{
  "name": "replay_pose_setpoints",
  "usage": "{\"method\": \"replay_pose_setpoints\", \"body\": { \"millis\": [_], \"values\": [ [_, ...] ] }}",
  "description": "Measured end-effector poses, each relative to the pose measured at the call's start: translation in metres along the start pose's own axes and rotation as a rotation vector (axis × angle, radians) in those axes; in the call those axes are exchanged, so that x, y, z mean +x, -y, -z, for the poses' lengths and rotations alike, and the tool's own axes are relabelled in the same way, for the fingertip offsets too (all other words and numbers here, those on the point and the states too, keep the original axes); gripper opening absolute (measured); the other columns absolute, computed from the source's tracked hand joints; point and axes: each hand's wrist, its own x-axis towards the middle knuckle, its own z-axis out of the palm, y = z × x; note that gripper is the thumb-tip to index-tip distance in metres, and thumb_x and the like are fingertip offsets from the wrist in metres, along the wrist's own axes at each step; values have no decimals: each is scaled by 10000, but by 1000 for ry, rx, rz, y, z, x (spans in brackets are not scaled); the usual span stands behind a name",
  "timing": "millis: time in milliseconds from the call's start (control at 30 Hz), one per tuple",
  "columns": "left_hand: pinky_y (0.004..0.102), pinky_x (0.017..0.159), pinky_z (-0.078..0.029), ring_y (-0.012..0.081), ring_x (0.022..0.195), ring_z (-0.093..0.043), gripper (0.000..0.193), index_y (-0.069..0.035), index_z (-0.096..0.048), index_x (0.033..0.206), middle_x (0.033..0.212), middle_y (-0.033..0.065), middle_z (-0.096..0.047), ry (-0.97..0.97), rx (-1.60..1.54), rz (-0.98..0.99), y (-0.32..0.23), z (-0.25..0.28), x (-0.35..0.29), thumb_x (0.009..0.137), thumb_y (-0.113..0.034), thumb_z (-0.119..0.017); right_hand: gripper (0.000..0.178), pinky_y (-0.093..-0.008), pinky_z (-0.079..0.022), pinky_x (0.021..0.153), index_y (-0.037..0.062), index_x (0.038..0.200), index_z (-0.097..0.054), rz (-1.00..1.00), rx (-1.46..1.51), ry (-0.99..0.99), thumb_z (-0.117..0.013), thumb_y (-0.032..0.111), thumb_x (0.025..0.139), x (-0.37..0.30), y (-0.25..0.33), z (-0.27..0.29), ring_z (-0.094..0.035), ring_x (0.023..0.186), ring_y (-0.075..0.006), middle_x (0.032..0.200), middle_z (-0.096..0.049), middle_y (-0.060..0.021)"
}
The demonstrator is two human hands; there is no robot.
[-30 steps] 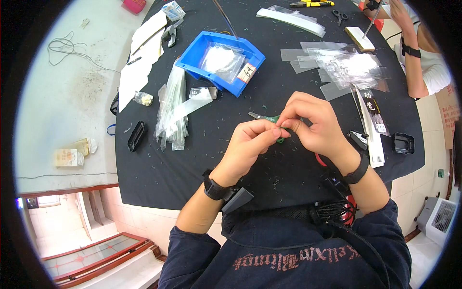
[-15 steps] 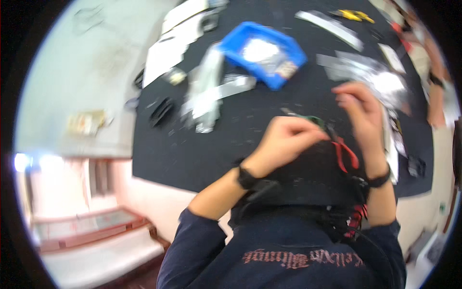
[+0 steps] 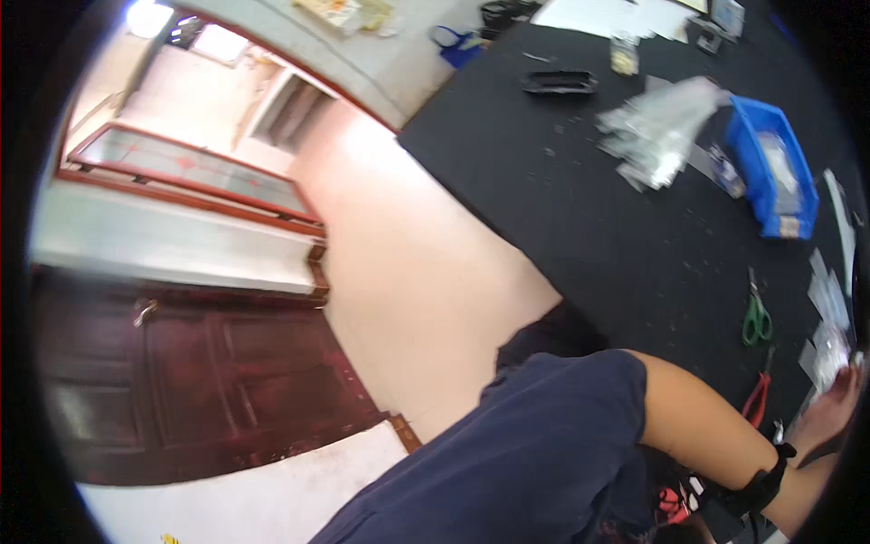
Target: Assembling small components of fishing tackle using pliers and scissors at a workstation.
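My left forearm reaches to the lower right, with a black band on the wrist. Beyond the band my left hand (image 3: 808,490) runs into the dark rim, so its fingers are hidden. Just above it, what appears to be my right hand (image 3: 826,417) lies beside clear plastic bags (image 3: 830,349); its fingertips are blurred at the rim, and I cannot tell whether it grips anything. Red-handled pliers (image 3: 756,399) rest on the black table near both hands. Farther up lie green-handled scissors (image 3: 757,317).
A blue bin (image 3: 745,150) holding clear packets stands on the black table (image 3: 634,263). Left of it are a pile of clear plastic sleeves (image 3: 666,131), a black tray-like piece (image 3: 559,82) and a small clear container (image 3: 624,54). A dark red door (image 3: 190,381) is at the left.
The view has swung left, bringing the floor and door in and shifting the table items and hands to the right edge. The scissors and pliers now show uncovered on the table.
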Motion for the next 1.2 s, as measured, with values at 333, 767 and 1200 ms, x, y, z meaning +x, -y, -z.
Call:
{"method": "replay_pose_setpoints", "body": {
  "millis": [333,767,1200],
  "values": [
    [392,713,-478,341,709,-606,183,-7,-638,617,563,207,-555,53,-173,2,-28,-17,10,677,-179,-619,312,-295,-445,913,-89,1228,-492,-165,323,1,-452,72,963,10,15,4,-555,998,-199,1091,-573,-128],
    [204,528,-394,35,610,-520,193,-10,-737,912,710,4,-659,-162,259,508,30,158,-43,870,-175,-645,467,-336,-468,571,10,692,-665,-586,-1082,825,-742,471,710,-51,124,-55,-604,571,-210,601,-612,-111],
    [192,554,-381,30,630,-499,163,20,-722,942,759,1,-654,-364,103,508,35,170,-58,878,-100,-633,187,-334,-462,601,36,591,-601,-382,-968,849,-726,173,621,-73,118,-82,-586,611,-224,676,-578,-88]
  ]
}}
